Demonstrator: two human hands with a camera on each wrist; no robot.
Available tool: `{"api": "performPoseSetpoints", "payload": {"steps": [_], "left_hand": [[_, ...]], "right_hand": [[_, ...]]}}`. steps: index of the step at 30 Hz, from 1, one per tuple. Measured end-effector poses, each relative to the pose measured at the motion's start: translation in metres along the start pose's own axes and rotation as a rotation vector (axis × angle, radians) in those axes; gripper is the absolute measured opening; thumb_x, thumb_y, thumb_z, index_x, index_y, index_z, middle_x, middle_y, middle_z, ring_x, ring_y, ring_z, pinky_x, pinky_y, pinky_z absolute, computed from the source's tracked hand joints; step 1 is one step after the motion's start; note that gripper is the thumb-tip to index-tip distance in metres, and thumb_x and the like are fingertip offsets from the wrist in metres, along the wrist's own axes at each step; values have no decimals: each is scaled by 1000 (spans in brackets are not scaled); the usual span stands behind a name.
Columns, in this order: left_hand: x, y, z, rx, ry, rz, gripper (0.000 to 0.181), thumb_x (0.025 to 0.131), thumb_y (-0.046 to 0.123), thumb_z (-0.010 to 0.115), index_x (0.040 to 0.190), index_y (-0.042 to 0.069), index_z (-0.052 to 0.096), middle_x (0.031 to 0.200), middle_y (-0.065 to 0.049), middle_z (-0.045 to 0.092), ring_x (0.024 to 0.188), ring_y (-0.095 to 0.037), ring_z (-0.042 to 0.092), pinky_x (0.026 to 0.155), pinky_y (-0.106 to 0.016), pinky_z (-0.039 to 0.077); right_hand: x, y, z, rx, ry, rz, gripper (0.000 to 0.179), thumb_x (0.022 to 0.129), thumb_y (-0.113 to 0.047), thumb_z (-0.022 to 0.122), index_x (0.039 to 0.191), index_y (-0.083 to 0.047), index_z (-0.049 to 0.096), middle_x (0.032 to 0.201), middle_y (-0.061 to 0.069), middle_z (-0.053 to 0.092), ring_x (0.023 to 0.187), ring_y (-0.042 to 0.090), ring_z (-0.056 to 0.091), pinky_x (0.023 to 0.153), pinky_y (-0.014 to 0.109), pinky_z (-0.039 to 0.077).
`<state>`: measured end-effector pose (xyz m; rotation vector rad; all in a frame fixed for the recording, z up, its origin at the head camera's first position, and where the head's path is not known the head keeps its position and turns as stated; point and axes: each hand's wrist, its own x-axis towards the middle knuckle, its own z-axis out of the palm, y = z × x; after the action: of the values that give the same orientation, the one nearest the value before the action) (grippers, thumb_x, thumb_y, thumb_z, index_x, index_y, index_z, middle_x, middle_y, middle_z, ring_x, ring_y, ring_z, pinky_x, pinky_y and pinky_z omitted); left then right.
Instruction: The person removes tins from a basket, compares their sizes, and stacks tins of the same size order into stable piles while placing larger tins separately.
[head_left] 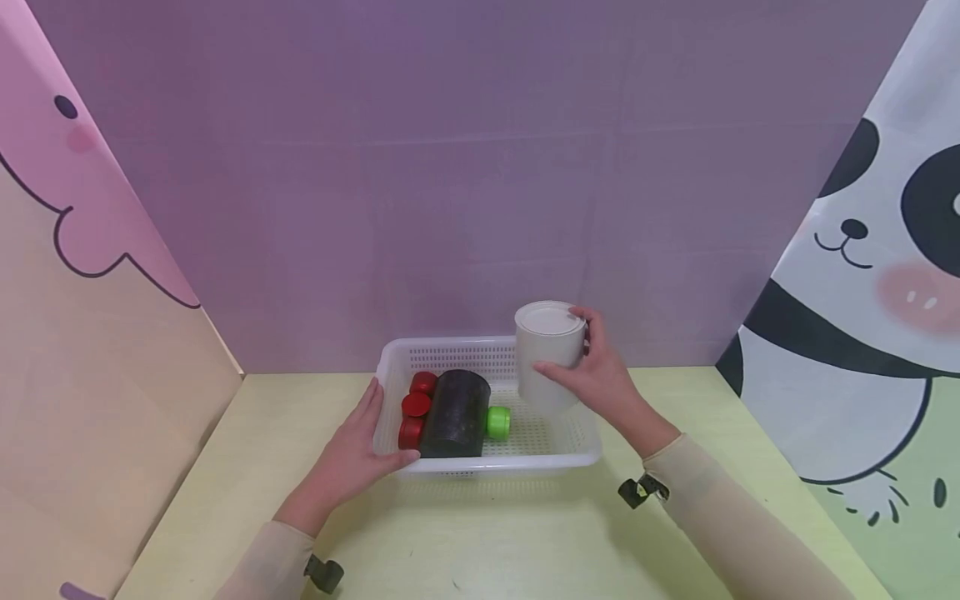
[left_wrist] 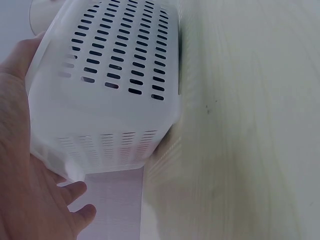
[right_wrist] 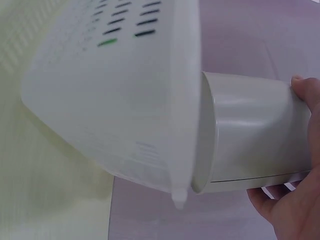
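My right hand [head_left: 603, 375] grips a white cylindrical can [head_left: 551, 350], thumb in front and fingers round its far side. The can stands upright at the right part of a white plastic basket [head_left: 517, 461]; in the right wrist view its lower end [right_wrist: 207, 135] passes behind the basket's rim. My left hand [head_left: 352, 454] holds the basket's left front corner, thumb at the front rim and fingers along the left side. Inside the basket lie a black cylinder [head_left: 456, 414], several small red pieces [head_left: 416, 405] and a bright green piece [head_left: 498, 422].
The basket has slotted walls and rests on a pale wooden table [head_left: 465, 542]. A purple wall [head_left: 450, 167] rises right behind it. Panels with cartoon animals flank the table, a panda [head_left: 862, 333] among them on the right.
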<state>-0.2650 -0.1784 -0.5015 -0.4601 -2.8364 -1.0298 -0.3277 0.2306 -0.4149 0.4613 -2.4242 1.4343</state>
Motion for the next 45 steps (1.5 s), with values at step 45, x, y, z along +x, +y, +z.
{"api": "performPoseSetpoints", "payload": {"steps": [45], "left_hand": [[-1, 3, -1, -3, 7, -5, 129, 89, 69, 83, 177, 4, 15, 185, -14, 11, 164, -48, 28, 119, -70, 43]], "right_hand": [[24, 56, -67, -125, 217, 5, 109, 89, -20, 95, 166, -5, 20, 145, 29, 55, 127, 43, 57, 106, 60, 47]]}}
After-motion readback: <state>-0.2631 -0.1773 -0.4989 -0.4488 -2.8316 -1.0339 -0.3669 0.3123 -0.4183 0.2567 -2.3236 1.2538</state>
